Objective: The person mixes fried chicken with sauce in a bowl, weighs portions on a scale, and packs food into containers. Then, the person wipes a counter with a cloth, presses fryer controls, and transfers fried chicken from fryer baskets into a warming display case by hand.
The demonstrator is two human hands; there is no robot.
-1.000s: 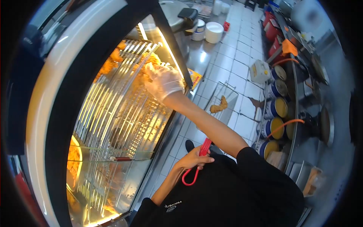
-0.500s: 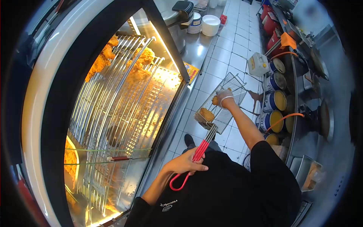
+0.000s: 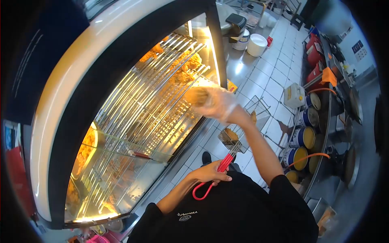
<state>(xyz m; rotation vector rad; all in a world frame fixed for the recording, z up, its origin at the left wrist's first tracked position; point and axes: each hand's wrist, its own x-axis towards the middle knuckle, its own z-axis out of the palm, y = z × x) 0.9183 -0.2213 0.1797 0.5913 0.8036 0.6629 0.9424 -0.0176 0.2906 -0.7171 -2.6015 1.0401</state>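
My left hand (image 3: 210, 173) is closed round the red handle (image 3: 225, 163) of a wire frying basket (image 3: 259, 121), held over the floor. In the basket lie browned fried pieces (image 3: 231, 135). My right hand (image 3: 221, 104), in a clear plastic glove, grips a piece of fried chicken (image 3: 197, 96), somewhat blurred by motion. That hand is at the open side of a lit display warmer, by the edge of its wire rack (image 3: 142, 89). Other fried chicken (image 3: 187, 60) rests at the rack's far end.
The warmer's white curved frame (image 3: 52, 109) rises at left. A glass divider (image 3: 162, 156) stands inside it. Along the right are several large tins (image 3: 304, 137), a white jug (image 3: 294, 95) and orange hoses (image 3: 312, 154). A white tub (image 3: 257, 44) stands on the steel counter.
My right hand has moved from inside the basket up and left to the warmer, carrying a piece of fried chicken. My left hand still holds the basket. The view has shifted left.
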